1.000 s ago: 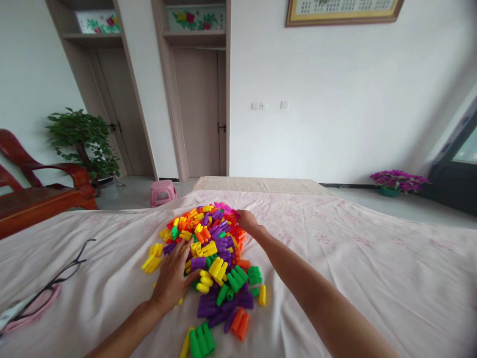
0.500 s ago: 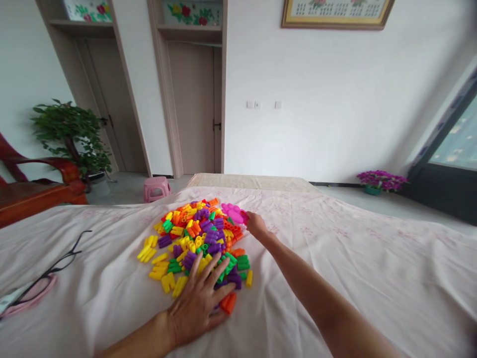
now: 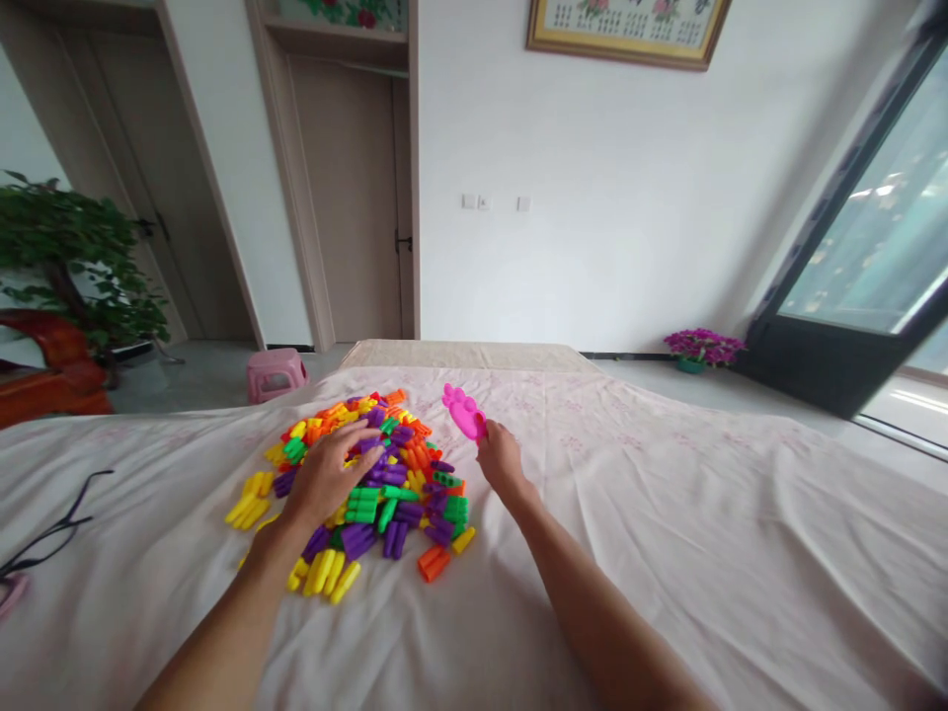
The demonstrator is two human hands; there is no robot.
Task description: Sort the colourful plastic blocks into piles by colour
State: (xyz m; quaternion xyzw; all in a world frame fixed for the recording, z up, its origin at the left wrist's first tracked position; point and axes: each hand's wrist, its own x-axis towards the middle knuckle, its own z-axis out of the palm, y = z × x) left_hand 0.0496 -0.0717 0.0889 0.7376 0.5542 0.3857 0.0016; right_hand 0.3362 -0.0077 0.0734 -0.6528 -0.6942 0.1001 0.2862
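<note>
A pale patterned cloth [image 3: 703,533] spreads beneath everything. On it, the heap of coloured plastic blocks [image 3: 362,506] lies mostly from noon round to six o'clock of the left hand [image 3: 330,472], whose fingers and thumb are parted over it, gripping nothing that shows. The right hand [image 3: 500,456] is well apart from the other, with the heap towards its nine o'clock; it is clenched round the near end of a pink lobed paddle [image 3: 464,416], which points out at its ten to eleven o'clock. An orange block [image 3: 434,564] sits at its seven.
</note>
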